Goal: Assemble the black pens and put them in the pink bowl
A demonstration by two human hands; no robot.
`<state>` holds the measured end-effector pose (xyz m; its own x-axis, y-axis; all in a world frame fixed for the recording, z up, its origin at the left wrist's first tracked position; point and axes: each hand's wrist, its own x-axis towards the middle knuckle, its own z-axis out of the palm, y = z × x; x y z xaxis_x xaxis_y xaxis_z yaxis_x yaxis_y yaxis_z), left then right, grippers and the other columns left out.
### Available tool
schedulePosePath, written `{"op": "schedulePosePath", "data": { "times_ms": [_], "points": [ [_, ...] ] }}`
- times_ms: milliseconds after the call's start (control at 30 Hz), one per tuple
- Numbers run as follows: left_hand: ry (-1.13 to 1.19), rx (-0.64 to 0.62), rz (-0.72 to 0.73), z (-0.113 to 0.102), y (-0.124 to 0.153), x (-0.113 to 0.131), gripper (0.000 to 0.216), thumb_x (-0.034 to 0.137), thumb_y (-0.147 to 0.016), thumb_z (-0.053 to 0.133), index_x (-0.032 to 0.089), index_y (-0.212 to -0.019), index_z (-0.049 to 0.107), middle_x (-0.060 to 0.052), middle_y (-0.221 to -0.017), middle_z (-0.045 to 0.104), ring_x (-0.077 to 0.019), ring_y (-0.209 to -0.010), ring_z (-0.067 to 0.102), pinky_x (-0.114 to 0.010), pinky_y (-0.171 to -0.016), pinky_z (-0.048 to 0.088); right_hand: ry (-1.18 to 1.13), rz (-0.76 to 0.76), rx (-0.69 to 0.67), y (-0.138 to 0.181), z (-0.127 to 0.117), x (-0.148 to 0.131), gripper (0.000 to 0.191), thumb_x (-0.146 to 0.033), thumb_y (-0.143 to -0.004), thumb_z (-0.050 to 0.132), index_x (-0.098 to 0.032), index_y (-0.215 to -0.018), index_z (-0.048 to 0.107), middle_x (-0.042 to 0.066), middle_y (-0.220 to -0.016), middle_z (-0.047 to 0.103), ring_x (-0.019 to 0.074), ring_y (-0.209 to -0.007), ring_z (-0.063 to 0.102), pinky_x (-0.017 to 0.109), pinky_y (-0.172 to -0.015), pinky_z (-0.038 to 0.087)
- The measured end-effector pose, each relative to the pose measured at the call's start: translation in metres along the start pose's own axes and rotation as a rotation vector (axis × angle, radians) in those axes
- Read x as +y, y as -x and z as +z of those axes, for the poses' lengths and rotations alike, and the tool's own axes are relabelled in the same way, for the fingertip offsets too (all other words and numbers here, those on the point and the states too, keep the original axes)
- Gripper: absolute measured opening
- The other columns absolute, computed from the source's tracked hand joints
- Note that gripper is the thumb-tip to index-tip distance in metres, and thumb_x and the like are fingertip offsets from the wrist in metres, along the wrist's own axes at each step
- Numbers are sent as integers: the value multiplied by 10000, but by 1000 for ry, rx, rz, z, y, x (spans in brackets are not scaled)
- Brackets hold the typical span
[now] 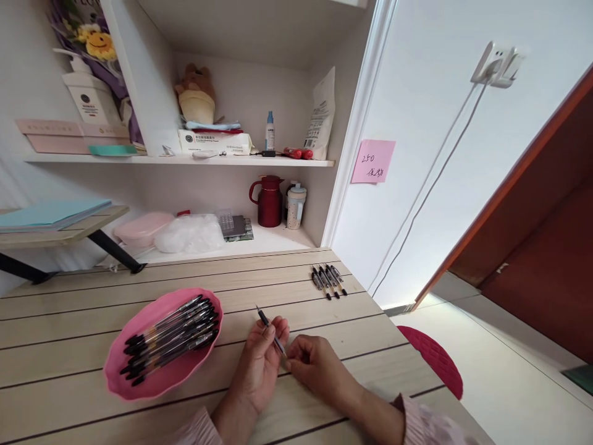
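Observation:
My left hand [263, 363] and my right hand [315, 366] meet low over the wooden table [287, 309]. Between them is a thin pen [270, 329] with a dark tip pointing up and to the left. The left fingers curl around its middle, and the right fingertips pinch its lower end. To the left lies a pink oval tray [152, 378] filled with several black pens [171, 340]. A small row of several black pens [328, 280] lies on the table farther back, near the right edge.
Behind the table, shelves hold a dark red jug [269, 201], a speckled cup [295, 207], a pink box [141, 227] and a clear bag [192, 233]. A pink note [373, 161] sticks to the white wall. A red stool [435, 358] stands at the table's right edge.

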<state>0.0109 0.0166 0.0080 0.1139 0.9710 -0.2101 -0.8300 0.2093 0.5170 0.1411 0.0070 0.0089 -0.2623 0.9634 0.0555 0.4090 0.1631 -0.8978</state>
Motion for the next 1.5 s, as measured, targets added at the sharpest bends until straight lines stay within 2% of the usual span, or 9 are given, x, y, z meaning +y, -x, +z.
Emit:
{"op": "schedulePosePath", "data": {
  "times_ms": [67,167,300,400,667,1067,1367,1500],
  "points": [
    [-10,1,0,-1,-1,1,255,138,-666,685,186,-902,600,-50,-986,643,-170,-991,583,-301,-921,426,92,-32,41,-8,-6,0,93,-136,-640,506,-169,-557,527,-35,-519,517,81,-485,416,190,-458,283],
    [-44,13,-35,-2,-1,1,392,220,-692,669,227,-1069,558,-75,-1095,612,-192,-1059,548,-352,-943,402,343,-50,160,-30,-30,3,128,-156,-683,485,-167,-602,584,13,-589,599,116,-552,498,210,-522,334],
    [-132,-13,-75,-2,0,0,392,264,-710,645,219,-1090,561,-98,-1124,595,-222,-1099,518,-395,-959,368,717,116,270,-65,-64,18,179,-186,-748,466,-153,-706,637,97,-751,658,179,-722,581,251,-628,367],
    [-170,-40,-72,-2,1,0,335,259,-720,636,204,-1046,583,-96,-1083,607,-221,-1081,526,-392,-946,368,869,207,289,-82,-75,32,182,-165,-757,460,-154,-766,642,127,-826,656,212,-802,586,284,-671,373],
    [-193,-76,-70,-3,1,0,288,250,-694,660,190,-970,608,-89,-1006,629,-205,-985,564,-371,-894,382,918,255,268,-91,-76,44,199,-185,-776,447,-160,-841,634,152,-895,638,249,-843,580,343,-688,392],
    [-219,-88,-66,-2,1,-1,263,232,-703,650,184,-957,602,-76,-953,634,-184,-919,575,-345,-860,395,936,258,279,-90,-77,47,198,-218,-766,465,-155,-902,594,137,-893,638,245,-850,579,332,-686,390],
    [-227,-81,-61,-1,2,-1,262,225,-713,639,179,-968,598,-79,-940,629,-184,-910,573,-347,-855,395,922,270,299,-86,-78,39,204,-287,-789,440,-174,-833,605,130,-851,643,241,-813,583,322,-653,380],
    [-242,-76,-61,-1,1,-1,285,236,-693,656,172,-965,597,-81,-941,625,-185,-900,573,-347,-845,398,926,293,331,-79,-88,27,239,-278,-825,383,-173,-801,597,121,-826,645,229,-786,589,301,-623,363]
  ]
}}
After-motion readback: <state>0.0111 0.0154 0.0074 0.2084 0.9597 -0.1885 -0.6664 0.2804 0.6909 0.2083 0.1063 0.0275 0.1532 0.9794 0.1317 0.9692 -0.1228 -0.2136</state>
